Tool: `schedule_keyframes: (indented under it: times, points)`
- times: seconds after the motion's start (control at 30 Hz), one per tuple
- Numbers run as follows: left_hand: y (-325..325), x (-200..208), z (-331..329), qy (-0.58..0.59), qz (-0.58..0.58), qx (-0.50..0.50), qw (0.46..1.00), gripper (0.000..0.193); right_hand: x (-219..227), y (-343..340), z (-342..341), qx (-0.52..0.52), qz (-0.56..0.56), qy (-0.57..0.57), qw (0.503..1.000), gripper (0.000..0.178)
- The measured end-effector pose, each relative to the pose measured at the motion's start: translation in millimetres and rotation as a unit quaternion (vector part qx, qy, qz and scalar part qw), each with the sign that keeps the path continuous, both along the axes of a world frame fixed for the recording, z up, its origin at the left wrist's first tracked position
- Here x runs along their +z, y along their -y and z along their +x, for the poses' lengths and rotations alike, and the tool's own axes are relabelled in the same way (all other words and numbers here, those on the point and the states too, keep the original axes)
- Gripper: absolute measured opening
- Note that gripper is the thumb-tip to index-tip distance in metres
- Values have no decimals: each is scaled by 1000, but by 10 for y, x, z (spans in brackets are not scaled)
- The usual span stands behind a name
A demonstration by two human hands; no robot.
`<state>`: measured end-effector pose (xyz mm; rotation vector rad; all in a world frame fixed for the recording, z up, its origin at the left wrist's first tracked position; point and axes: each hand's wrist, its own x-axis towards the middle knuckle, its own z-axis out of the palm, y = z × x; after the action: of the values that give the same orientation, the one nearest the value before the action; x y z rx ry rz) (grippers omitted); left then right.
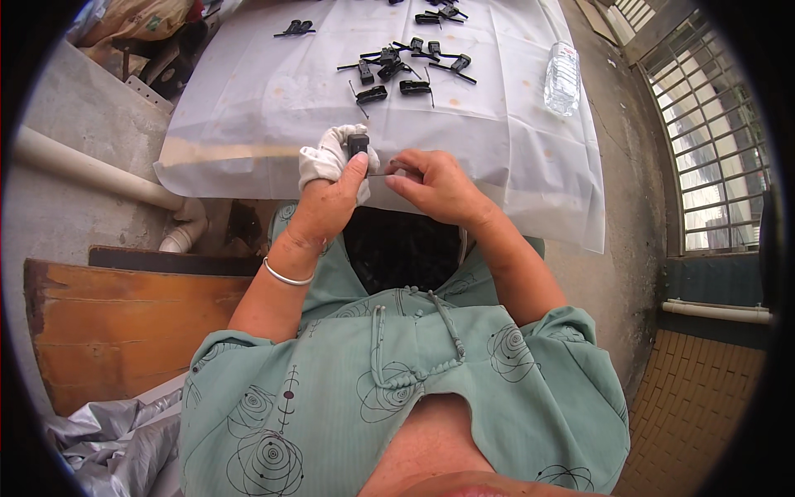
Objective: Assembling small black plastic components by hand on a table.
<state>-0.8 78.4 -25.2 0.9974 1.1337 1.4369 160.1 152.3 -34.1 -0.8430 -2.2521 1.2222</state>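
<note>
In my left hand point(335, 195), partly covered by a white glove point(325, 157), sits a small black plastic part point(358, 145) with the bare thumb pressed against it. A thin, dark rod point(378, 175) reaches from beside that thumb toward my right hand point(437, 186). The bare fingers of my right hand are pinched around the rod's other end. Both hands are over the table's near edge. Farther back on the table lie several similar black parts point(370, 94), some with thin rods sticking out.
A white plastic sheet point(248, 108) covers the table. Toward its right edge lies a clear bottle point(561, 81). Below the near edge, between my knees, is a dark container or opening point(402, 248). A wooden board point(124, 323) and white pipe point(91, 170) are on the left.
</note>
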Motion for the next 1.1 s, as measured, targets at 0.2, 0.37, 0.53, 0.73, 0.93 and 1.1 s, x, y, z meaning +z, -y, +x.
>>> schedule_keyframes:
  times: [0.2,0.37,0.53,0.73,0.93,1.1]
  points:
    - [2,2,47,-43,-19,-14,999,27,1,-14,-35,-20,27,-205,978,13]
    - [62,82,36,47,-31,-123,991,26,81,38,-91,-26,-57,-169,984,10]
    - [6,-6,34,-55,-19,-46,997,21,44,46,-105,0,0,-129,992,17]
    - [16,-87,47,-391,102,52,913,22,-8,30,-236,19,-39,-41,998,24]
    - [93,-189,-169,-416,93,-52,903,37,-41,-202,-257,52,-38,26,998,26]
    - [68,-177,-265,-445,37,-28,894,31,-226,-495,-617,-141,294,64,943,22]
